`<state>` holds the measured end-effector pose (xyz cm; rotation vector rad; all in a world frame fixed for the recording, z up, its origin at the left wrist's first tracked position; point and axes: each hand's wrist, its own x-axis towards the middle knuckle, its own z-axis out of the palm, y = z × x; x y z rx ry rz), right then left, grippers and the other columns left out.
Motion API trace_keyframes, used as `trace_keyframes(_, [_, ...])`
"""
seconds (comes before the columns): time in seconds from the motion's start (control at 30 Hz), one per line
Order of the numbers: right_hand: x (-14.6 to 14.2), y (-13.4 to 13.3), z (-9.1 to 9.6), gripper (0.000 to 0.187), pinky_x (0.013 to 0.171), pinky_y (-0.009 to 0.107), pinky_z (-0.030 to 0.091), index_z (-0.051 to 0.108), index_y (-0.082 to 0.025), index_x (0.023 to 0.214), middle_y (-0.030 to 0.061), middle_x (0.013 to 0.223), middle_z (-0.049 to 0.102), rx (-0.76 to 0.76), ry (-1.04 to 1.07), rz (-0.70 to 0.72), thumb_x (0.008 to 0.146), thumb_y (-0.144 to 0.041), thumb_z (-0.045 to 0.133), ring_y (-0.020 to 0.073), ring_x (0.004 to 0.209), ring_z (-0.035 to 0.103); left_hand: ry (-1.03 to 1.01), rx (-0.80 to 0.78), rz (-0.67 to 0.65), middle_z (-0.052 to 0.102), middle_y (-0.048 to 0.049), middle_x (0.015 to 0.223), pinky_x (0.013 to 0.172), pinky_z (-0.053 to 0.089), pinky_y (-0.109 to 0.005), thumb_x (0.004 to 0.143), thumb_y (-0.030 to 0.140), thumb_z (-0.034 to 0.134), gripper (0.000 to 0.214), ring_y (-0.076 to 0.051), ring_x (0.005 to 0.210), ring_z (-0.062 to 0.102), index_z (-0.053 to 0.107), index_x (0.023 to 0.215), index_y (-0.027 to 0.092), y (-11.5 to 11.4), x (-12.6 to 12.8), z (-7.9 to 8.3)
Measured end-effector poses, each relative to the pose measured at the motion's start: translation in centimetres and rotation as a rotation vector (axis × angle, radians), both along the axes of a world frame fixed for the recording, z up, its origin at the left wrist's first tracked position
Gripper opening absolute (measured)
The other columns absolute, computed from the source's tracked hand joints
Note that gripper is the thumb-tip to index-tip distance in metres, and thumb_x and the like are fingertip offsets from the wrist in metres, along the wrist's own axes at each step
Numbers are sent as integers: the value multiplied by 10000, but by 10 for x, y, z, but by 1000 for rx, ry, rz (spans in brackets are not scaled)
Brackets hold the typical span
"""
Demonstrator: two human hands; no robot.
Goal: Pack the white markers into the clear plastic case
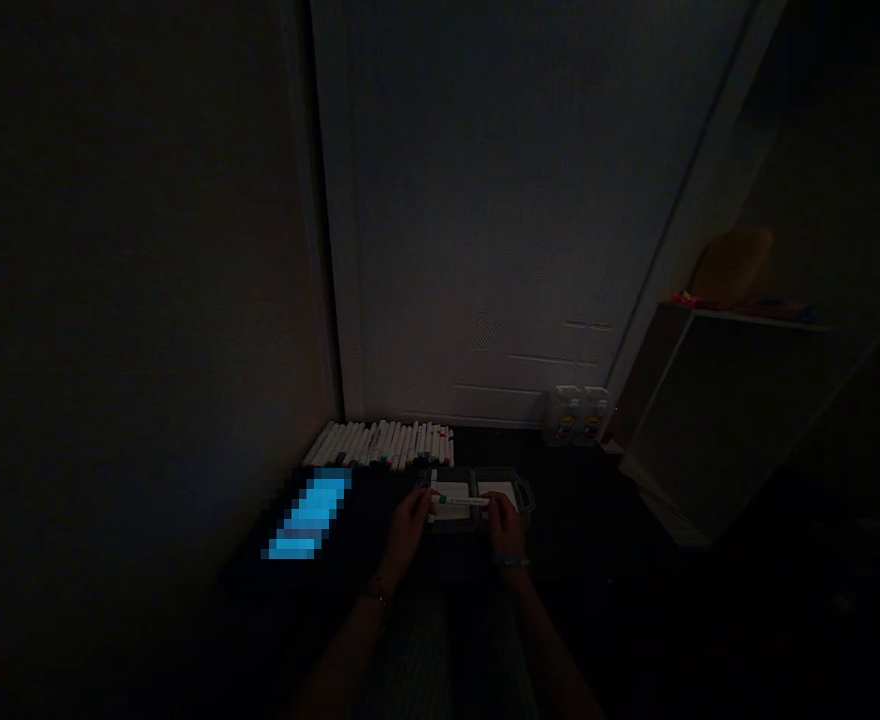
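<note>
A white marker (461, 500) with a green band near its left end lies level between my two hands. My left hand (410, 515) is closed on the green-banded end, and my right hand (505, 518) pinches the other end. Below the marker sits an opened clear plastic case (473, 476) with pale contents in both halves; what they are is too dark to tell. Beyond my left hand, several white markers (387, 442) lie side by side in a row at the back of the dark table (582, 520).
A lit, pixelated screen (311, 512) glows on the table at the left. Two clear bottles with labels (562, 415) stand against the back panel (477, 250) at the right. Farther right is a cabinet (717, 400) with a yellowish object (736, 262) on top. The room is very dim.
</note>
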<state>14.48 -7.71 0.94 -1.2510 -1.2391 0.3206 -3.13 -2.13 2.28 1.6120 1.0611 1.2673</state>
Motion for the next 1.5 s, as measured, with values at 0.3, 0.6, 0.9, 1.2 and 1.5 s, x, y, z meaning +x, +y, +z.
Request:
trace_keyframes(0.3, [0,-4,4,307,712,252,437,615,-181,910,48,851,644,-27,-16,0,885,-369,372,172,799,585,-42,-28,28,671,-38,868,750,453,-280,765,506,453,406,-191,817,595,626,885,159,-4,3,0])
trace_keyframes(0.6, [-1,-6,-1,315,784,281,442,616,-183,948,61,910,648,-37,-1,5,890,-386,382,185,866,586,-35,-69,22,672,-50,878,780,452,-305,783,497,441,402,-208,851,598,620,904,157,-4,0,-7])
trace_keyframes(0.9, [0,-10,-3,317,825,309,440,603,-201,1015,75,994,631,-116,-1,-7,899,-392,378,200,938,576,-10,-137,52,677,-37,886,759,455,-288,784,482,459,358,-201,835,601,624,897,186,-9,-2,-9])
trace_keyframes(1.2, [0,-14,-4,327,835,318,452,614,-203,1017,74,1007,637,-149,31,-54,886,-414,402,206,948,581,29,-122,2,664,-29,873,746,449,-283,761,457,522,309,-202,829,591,628,904,204,-14,-2,-3])
trace_keyframes(1.5, [0,-15,-5,346,807,307,462,601,-211,1051,71,1026,631,-161,34,-87,901,-414,365,203,943,582,77,-123,34,659,-35,935,813,432,-313,773,438,509,285,-219,903,580,629,921,228,-13,1,-7])
